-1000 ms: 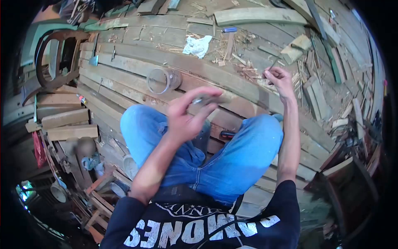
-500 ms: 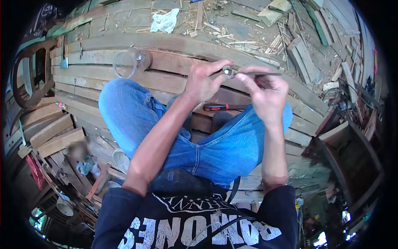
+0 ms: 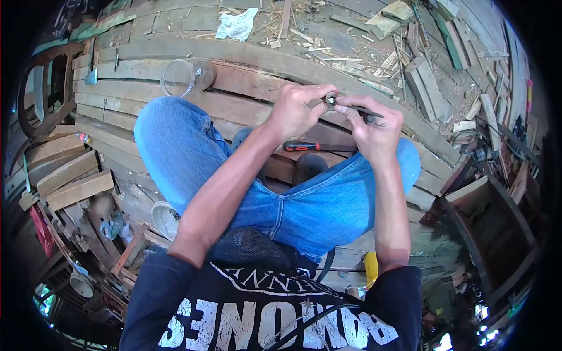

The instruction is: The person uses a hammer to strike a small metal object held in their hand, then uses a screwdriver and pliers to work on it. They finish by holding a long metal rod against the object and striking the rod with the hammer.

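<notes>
My left hand (image 3: 297, 111) is closed, pinching a small round metallic piece (image 3: 331, 99) with a bright centre between thumb and index finger. My right hand (image 3: 377, 130) grips a thin dark rod-like tool (image 3: 367, 112), its near end against or very close to the round piece. Fingers partly cover both items, so their exact kind cannot be told. Below the hands, a screwdriver-like tool with a black and red handle (image 3: 300, 146) lies on the boards between my legs. A clear round jar (image 3: 186, 78) lies on its side beyond my left knee.
I sit cross-legged on a plank floor (image 3: 246, 108). Wood scraps (image 3: 427, 88) and shavings litter the far right. A white cloth (image 3: 236, 24) lies at the back. An open wooden box (image 3: 489, 234) stands at right, and wooden blocks (image 3: 79, 190) lie at left.
The thin tool has turned and now angles downward to the right, with less of it showing past my right hand. Both hands stay together at the round piece. The view has shifted slightly.
</notes>
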`<state>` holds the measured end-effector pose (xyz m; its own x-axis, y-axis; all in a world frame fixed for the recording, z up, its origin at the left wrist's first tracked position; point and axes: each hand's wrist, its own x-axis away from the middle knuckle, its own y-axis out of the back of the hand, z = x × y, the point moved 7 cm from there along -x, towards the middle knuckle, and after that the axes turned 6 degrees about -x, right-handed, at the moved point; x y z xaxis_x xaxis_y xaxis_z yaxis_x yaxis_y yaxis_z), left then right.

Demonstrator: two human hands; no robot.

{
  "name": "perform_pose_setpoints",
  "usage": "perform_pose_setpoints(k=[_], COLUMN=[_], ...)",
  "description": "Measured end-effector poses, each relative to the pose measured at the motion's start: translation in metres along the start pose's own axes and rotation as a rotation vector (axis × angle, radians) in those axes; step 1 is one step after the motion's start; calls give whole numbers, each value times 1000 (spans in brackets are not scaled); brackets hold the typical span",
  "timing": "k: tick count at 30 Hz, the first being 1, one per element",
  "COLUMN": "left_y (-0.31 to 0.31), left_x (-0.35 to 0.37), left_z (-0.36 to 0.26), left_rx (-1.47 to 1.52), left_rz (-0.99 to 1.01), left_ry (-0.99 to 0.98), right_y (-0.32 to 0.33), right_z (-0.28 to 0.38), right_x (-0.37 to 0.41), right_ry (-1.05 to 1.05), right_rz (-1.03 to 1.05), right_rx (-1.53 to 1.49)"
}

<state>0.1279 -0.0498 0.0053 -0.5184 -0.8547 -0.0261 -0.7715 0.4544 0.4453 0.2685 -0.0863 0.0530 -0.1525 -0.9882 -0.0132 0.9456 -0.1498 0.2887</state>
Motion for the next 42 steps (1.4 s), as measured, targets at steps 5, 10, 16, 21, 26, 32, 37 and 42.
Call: perform_pose_setpoints(k=[5,10,16,21,26,32,37,42], left_y=[-5,-5,-7,-6,-2,-2,0,-1], left_x=[-5,-9,-12,-16,-16,-23,-26,-27], left_z=[6,6,12,8,7,20,11,7], left_rx=[-22,-31,-8,-63,-114,-215,-49,-98], left_rz=[19,25,10,49,54,113,53,79], left_ry=[21,19,-9,32,58,165,62,38], right_y=[0,2,3,0,-5,-10,-8,3], right_z=[-3,1,-17,12,21,18,6,9], right_x=[-4,-5,-3,-12,-19,-26,-26,-27], right_ry=[97,103,-99,130,269,29,-19,-46], right_rz=[8,-33,-119,-28,60,38,132,154], right_rx=[67,110,3,265,361,402,252,299])
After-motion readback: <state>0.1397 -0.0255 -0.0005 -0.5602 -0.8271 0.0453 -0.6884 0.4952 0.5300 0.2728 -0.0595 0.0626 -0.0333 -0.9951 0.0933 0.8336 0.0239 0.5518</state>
